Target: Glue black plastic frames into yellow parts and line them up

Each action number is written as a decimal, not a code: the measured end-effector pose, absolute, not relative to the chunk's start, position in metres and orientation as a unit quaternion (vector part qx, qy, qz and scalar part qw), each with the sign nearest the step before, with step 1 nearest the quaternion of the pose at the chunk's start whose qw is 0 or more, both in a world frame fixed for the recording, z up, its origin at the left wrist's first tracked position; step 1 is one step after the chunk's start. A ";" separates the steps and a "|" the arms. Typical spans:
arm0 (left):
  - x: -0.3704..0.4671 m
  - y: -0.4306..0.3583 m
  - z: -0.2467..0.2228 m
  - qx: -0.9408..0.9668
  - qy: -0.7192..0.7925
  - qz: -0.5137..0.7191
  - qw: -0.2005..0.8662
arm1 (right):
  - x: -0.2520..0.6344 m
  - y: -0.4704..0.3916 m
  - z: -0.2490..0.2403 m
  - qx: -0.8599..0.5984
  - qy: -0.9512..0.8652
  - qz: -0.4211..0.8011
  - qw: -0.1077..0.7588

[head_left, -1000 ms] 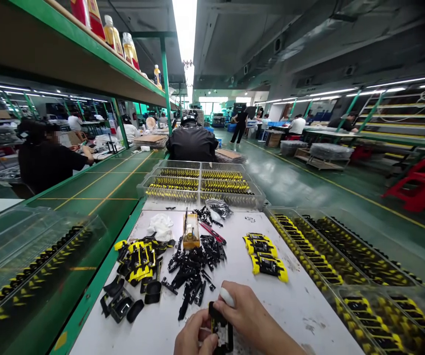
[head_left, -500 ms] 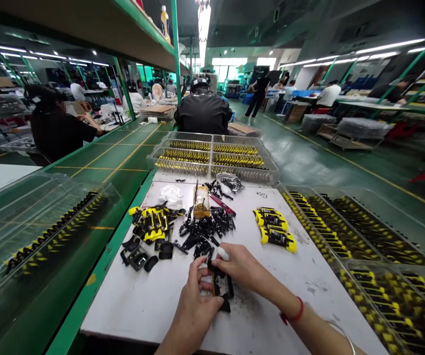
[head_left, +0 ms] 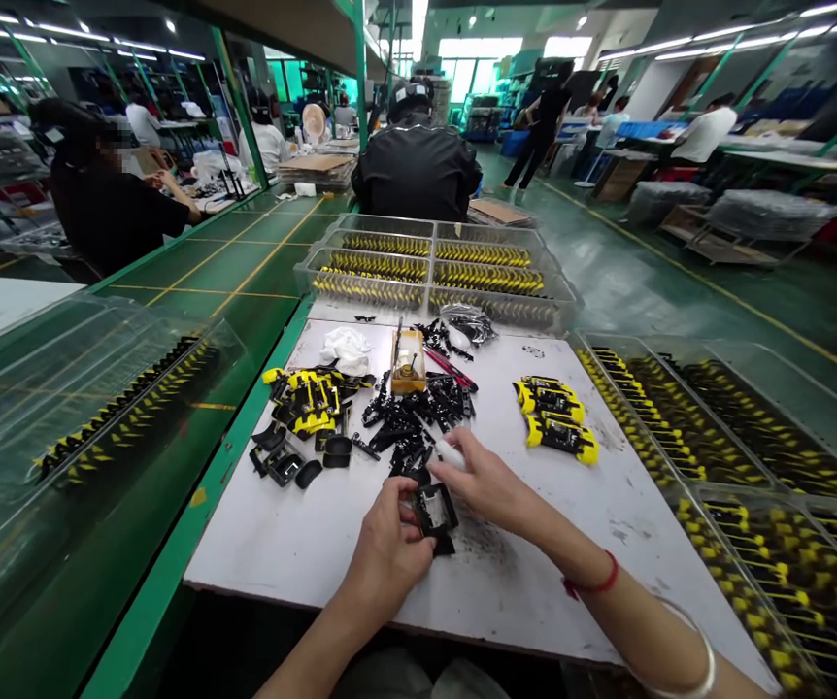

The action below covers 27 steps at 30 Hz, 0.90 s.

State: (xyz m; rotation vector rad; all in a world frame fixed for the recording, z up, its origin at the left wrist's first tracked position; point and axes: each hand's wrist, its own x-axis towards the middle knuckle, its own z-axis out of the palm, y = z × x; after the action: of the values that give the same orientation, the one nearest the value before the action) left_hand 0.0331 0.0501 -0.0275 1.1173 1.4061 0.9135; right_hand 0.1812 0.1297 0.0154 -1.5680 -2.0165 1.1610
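Observation:
My left hand (head_left: pixel 393 539) is closed around the left edge of a black plastic housing (head_left: pixel 436 512) with a rectangular opening, low over the white board. A curved black flap shows at the housing's lower end. My right hand (head_left: pixel 487 481) pinches a white, rounded tool (head_left: pixel 449 454), just above and right of the housing; its tip cannot be made out. Beyond both hands lies a heap of small black plastic parts (head_left: pixel 425 413). Left of it are yellow-and-black pieces (head_left: pixel 309 400) and loose black covers (head_left: pixel 284 464). Several yellow-and-black assemblies (head_left: pixel 556 417) stand in a row at the right.
A small yellow box (head_left: pixel 408 361) holding a jar, red tweezers (head_left: pixel 451 369) and a white cloth (head_left: pixel 346 348) lie at the back. Clear plastic trays (head_left: pixel 433 291) of parts stand behind, left and right. A co-worker (head_left: pixel 418 165) sits ahead, another person (head_left: pixel 113 184) at left.
My right hand has drawn the white tool up and away from the housing, uncovering more of its opening. My left hand keeps its hold. The head view has tipped downward and shifted left.

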 end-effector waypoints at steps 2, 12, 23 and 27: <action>0.032 0.053 -0.027 0.461 0.592 0.387 0.536 | 0.192 0.125 0.018 -0.546 -0.674 0.458 0.194; 0.036 0.058 -0.025 0.459 0.594 0.381 0.539 | 0.216 0.090 0.031 -0.561 -0.739 0.224 0.297; 0.037 0.056 -0.035 0.490 0.598 0.394 0.497 | 0.194 0.082 0.028 -0.553 -0.738 0.172 0.345; 0.035 0.056 -0.035 0.488 0.587 0.396 0.510 | 0.188 0.082 0.028 -0.564 -0.735 0.184 0.329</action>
State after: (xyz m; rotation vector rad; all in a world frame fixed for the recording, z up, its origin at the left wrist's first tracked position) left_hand 0.0352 0.0563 -0.0355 1.1757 1.4142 0.9525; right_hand 0.1882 0.0819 0.0277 -1.4755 -1.9237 0.4819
